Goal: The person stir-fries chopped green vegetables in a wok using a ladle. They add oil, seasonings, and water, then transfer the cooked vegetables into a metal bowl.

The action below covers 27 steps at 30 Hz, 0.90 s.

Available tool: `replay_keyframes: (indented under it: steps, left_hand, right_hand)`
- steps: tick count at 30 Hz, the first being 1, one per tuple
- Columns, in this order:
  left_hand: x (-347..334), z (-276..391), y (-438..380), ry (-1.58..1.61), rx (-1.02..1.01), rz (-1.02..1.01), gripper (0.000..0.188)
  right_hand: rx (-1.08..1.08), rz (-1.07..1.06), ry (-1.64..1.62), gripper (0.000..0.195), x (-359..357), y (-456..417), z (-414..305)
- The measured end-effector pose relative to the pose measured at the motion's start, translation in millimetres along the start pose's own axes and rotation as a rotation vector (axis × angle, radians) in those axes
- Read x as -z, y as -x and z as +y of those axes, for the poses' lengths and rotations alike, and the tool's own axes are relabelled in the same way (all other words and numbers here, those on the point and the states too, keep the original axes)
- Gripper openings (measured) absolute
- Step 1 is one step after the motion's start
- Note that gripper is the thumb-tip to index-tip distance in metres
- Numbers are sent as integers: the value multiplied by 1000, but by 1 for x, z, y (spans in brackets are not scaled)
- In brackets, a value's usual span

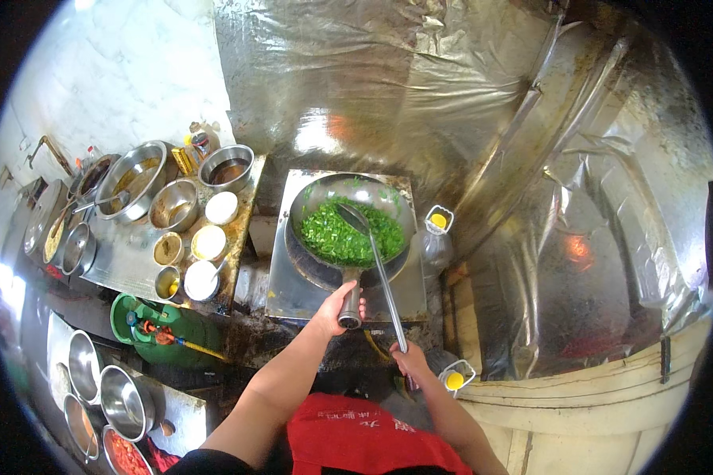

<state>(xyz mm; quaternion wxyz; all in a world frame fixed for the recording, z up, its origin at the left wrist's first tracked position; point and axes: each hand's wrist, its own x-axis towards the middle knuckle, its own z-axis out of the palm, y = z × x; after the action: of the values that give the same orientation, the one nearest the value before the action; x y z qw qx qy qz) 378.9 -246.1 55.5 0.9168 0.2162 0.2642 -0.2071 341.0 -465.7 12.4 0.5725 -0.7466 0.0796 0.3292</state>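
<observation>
My left hand (337, 306) is closed around the handle of a steel wok (380, 184), which sits on a square metal stove (279, 291). Chopped green vegetables (327, 237) fill the wok's bottom, with bits stuck to its far wall. In my right hand (410, 362) is the long metal shaft of a wok ladle (386, 285). The ladle's bowl rests on or just over the greens near their middle; contact cannot be told. Below the hands shows a red apron (356, 445) bearing writing.
Left of the stove, a counter (119, 261) holds steel bowls (175, 205) and small tubs (221, 208). A green gas cylinder (178, 338) stands under it. Plastic bottles with yellow caps (437, 243) are at the stove's right. More bowls (125, 404) lie lower left; foil (392, 71) covers the wall.
</observation>
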Motion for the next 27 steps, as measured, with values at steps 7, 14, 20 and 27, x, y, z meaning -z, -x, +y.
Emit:
replay_keyframes:
  steps: [7,14,20,27]
  left_hand:
    - [-18,0,14,230,101,-126,12]
    - [-45,-46,125,173,220,-26,12]
    - [-30,-3,49,331,153,-191,15]
    - [-15,-62,125,-395,-76,-63,17]
  right_hand:
    - [46,-71,-130,9,0,15,-37]
    - [99,-50,-268,9,19,60,-46]
    - [151,-149,-395,10,7,74,-61]
    - [154,-47,-385,10,19,80,-53]
